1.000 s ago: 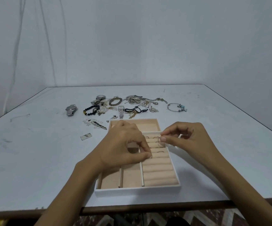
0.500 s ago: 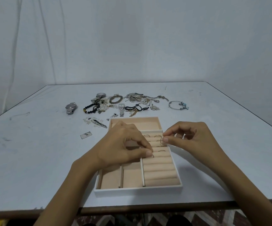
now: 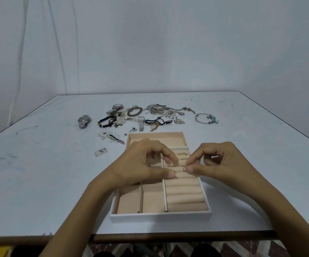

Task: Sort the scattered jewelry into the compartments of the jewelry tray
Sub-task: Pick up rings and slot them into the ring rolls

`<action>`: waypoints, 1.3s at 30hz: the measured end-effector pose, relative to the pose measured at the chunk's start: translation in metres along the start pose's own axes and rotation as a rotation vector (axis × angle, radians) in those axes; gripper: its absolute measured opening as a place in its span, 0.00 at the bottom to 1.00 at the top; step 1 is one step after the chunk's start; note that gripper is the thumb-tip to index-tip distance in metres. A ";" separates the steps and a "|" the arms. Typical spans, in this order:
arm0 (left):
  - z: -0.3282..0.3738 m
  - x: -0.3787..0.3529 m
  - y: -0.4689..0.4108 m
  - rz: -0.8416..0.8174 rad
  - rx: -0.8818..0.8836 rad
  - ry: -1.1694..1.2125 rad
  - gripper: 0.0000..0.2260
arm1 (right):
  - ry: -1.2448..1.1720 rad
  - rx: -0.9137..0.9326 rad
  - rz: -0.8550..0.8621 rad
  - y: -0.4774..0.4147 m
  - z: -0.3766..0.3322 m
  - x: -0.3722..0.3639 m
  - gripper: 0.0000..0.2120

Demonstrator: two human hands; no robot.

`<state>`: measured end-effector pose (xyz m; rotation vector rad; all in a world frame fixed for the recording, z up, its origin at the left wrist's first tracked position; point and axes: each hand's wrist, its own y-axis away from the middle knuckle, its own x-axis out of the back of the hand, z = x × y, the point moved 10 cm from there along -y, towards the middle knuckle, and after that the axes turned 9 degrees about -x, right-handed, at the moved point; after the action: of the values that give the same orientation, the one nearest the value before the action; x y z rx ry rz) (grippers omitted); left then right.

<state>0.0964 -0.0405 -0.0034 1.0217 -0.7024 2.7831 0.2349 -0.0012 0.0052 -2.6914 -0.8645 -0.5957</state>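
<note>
A white jewelry tray (image 3: 160,215) with peach lining sits near the table's front edge. Its right side holds padded ring rolls (image 3: 184,196). My right hand (image 3: 218,161) pinches a small ring (image 3: 184,168) between thumb and forefinger just over the upper rolls. My left hand (image 3: 142,164) rests over the tray's middle, its thumb and fingertips pressing on the rolls beside that ring. Two rings (image 3: 182,153) stand in the slots further back. The scattered jewelry (image 3: 155,115) lies behind the tray.
Behind the tray lie watches (image 3: 84,121), a black bead bracelet (image 3: 106,121), tangled chains, a silver bangle with blue charms (image 3: 206,118) and small pieces (image 3: 111,139) at the left. A small flat tag (image 3: 100,151) lies left of the tray. Walls close in behind the table.
My right hand has brought the ring slightly lower and left, down the rolls. My left hand's fingers have spread over the rolls. The view has shifted a little.
</note>
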 end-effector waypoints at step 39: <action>-0.078 0.045 0.088 -0.032 0.443 -0.647 0.41 | 0.141 0.162 -0.105 0.007 -0.007 -0.014 0.05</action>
<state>-0.0054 -0.0864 -0.0618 2.0336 -0.0858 2.6171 0.2264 -0.0159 0.0042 -2.4399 -0.9754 -0.6964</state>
